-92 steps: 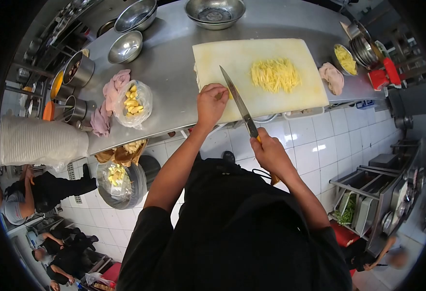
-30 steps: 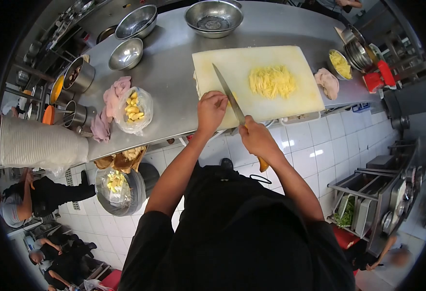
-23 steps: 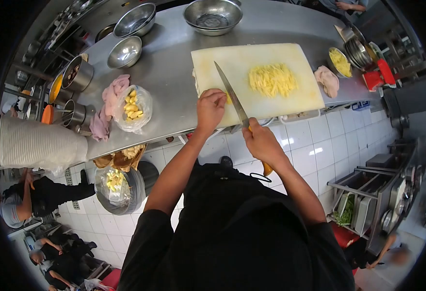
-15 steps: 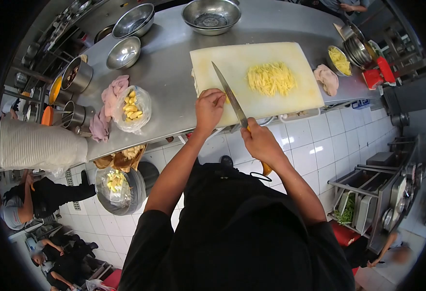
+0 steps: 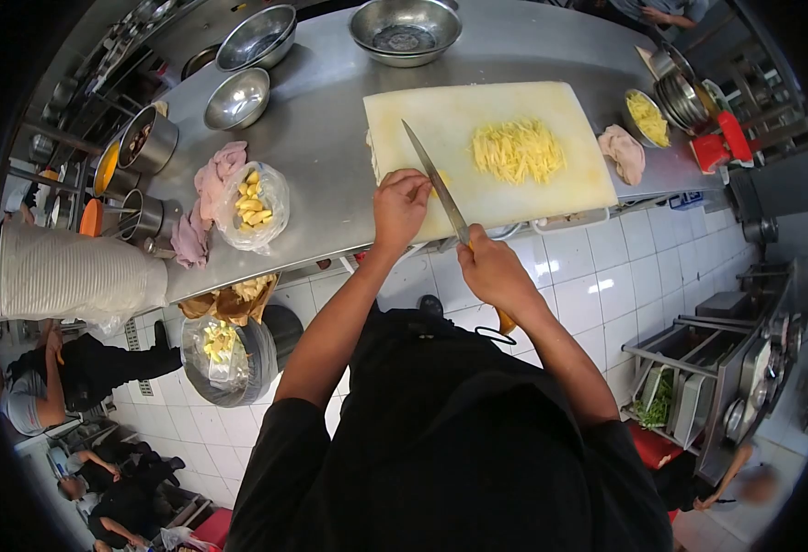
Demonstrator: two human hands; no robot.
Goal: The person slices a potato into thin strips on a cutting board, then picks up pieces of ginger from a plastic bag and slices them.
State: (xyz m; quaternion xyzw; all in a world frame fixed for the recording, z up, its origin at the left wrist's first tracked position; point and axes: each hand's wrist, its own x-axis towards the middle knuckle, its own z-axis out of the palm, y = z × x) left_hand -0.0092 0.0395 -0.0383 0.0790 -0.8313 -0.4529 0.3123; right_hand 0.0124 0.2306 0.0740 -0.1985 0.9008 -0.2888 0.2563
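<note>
My right hand [image 5: 498, 271] is wrapped around the handle of a long kitchen knife [image 5: 436, 175], whose blade points up and to the left over the white cutting board [image 5: 422, 106]. Beside the blade, my left hand [image 5: 400, 210] has its fingertips bunched on a small yellow vegetable piece, mostly hidden under the fingers. A heap of thin yellow vegetable strips [image 5: 519, 152] lies on the right half of the board. To the left, a clear plastic bag [image 5: 270, 216] holds several peeled yellow pieces [image 5: 250, 201].
Steel bowls [image 5: 404, 28] stand behind the board. Pink cloths [image 5: 192, 235] lie by the bag, a pale cloth [image 5: 622, 154] right of the board. A bowl of yellow strips [image 5: 645, 120] sits far right. A lined bin [image 5: 229, 368] stands below the counter's left edge; co-workers [image 5: 45, 377] are around.
The view has shifted slightly. My hands and the knife keep nearly the same place on the board, with the left fingertips still beside the blade.
</note>
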